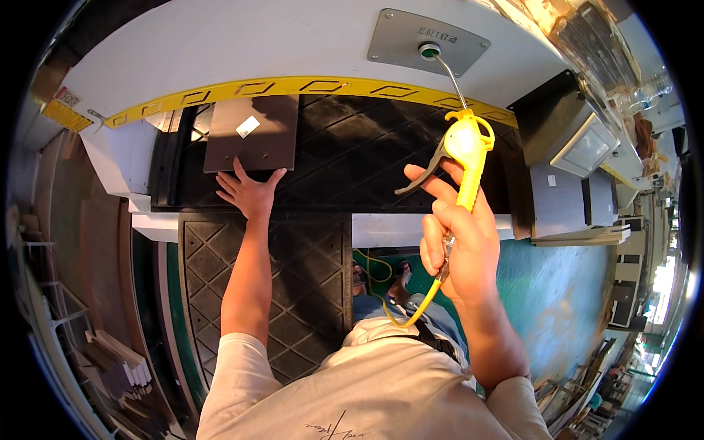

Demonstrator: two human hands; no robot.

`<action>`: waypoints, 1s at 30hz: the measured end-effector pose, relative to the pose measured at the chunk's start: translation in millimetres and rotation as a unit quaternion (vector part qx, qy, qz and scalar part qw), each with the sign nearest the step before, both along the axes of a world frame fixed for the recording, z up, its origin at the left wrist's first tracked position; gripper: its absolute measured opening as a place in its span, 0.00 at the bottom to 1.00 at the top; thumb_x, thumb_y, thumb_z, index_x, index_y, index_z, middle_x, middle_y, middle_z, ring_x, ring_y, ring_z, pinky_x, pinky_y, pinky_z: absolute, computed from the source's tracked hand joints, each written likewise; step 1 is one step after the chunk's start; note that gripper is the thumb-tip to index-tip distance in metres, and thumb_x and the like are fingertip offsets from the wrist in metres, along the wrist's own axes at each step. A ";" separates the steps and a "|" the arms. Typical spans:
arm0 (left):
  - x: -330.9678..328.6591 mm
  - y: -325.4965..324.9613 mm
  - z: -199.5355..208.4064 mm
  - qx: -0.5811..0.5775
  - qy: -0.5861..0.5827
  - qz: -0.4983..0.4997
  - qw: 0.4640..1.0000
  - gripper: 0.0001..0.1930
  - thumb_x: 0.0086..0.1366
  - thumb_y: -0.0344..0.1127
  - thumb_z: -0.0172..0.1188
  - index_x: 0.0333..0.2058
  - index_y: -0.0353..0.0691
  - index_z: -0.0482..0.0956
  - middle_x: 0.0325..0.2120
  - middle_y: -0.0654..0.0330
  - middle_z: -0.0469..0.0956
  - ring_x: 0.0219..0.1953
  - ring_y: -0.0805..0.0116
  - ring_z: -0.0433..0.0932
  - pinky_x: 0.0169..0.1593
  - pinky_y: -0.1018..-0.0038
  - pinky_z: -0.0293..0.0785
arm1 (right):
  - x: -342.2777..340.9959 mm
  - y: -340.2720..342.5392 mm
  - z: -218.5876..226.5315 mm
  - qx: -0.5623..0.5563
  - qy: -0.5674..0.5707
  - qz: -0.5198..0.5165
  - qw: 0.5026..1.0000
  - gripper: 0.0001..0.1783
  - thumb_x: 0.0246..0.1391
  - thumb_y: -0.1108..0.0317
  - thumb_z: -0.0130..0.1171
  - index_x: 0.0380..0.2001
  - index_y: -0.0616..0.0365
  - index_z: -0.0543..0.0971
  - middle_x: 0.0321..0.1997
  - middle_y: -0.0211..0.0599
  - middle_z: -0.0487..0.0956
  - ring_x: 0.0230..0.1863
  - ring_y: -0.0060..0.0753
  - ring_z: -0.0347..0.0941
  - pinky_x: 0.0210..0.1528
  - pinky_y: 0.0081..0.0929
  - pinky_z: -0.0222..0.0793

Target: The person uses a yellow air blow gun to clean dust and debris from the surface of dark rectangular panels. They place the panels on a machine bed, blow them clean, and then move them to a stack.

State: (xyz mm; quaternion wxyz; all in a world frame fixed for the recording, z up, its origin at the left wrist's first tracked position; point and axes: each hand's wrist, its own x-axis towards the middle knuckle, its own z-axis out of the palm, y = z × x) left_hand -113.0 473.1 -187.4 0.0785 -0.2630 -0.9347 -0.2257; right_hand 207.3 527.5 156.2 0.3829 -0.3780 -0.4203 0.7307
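With fingers spread, my left hand [251, 192] rests against the near edge of a dark brown board [242, 147]. The board lies on the black ribbed bed [352, 154], its far end under the yellow slotted strip, and bears a small white label and small holes along its near side. My right hand [462, 235] is closed round the handle of a yellow air blow gun [468, 150]; a finger or two lie by its dark trigger lever. The gun's thin bent metal nozzle reaches up to a green push button [430, 51] on a grey metal plate [392, 44], its tip at the button.
A yellow slotted strip [323, 86] runs along the white machine housing [220, 44]. A yellow hose [422, 308] hangs from the gun past my waist. Before me stands a black ribbed side table [293, 293]. Stacked boards [576, 198] sit at right, more panels at left.
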 end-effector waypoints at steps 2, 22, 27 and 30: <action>-2.6 -4.4 -4.7 -0.007 0.006 0.004 1.000 0.67 0.43 0.84 0.69 0.73 0.49 0.57 0.73 0.24 0.49 0.77 0.26 0.44 0.74 0.29 0.39 | 3.1 0.5 -4.5 -0.007 0.008 0.010 1.000 0.33 0.66 0.79 0.45 0.73 0.65 0.56 0.67 0.66 0.73 0.13 0.18 0.64 0.15 0.18 0.66; 16.0 -15.1 -23.9 -0.016 0.037 0.009 0.999 0.56 0.61 0.79 0.59 0.74 0.41 0.57 0.75 0.36 0.56 0.78 0.38 0.51 0.76 0.36 0.45 | 286.5 -73.2 -67.1 -0.087 -0.261 -0.123 0.954 0.10 0.73 0.60 0.58 0.47 0.52 0.71 0.23 0.24 0.71 0.12 0.11 0.57 0.11 0.21 0.55; 199.9 -47.8 9.5 -0.079 0.004 -0.272 0.959 0.36 0.73 0.51 0.57 0.72 0.37 0.62 0.76 0.39 0.54 0.80 0.40 0.47 0.77 0.36 0.40 | 413.7 -115.5 -87.8 -0.059 -0.289 0.307 0.905 0.15 0.69 0.62 0.62 0.51 0.59 0.76 0.37 0.29 0.80 0.25 0.16 0.72 0.27 0.21 0.67; 301.4 -109.3 57.6 -0.146 -0.077 -0.496 0.853 0.26 0.57 0.41 0.71 0.55 0.44 0.79 0.70 0.44 0.65 0.76 0.39 0.55 0.74 0.31 0.45 | 470.9 -117.7 -75.5 -0.216 -0.219 0.149 0.940 0.19 0.71 0.65 0.59 0.59 0.60 0.72 0.38 0.29 0.80 0.20 0.13 0.66 0.22 0.18 0.63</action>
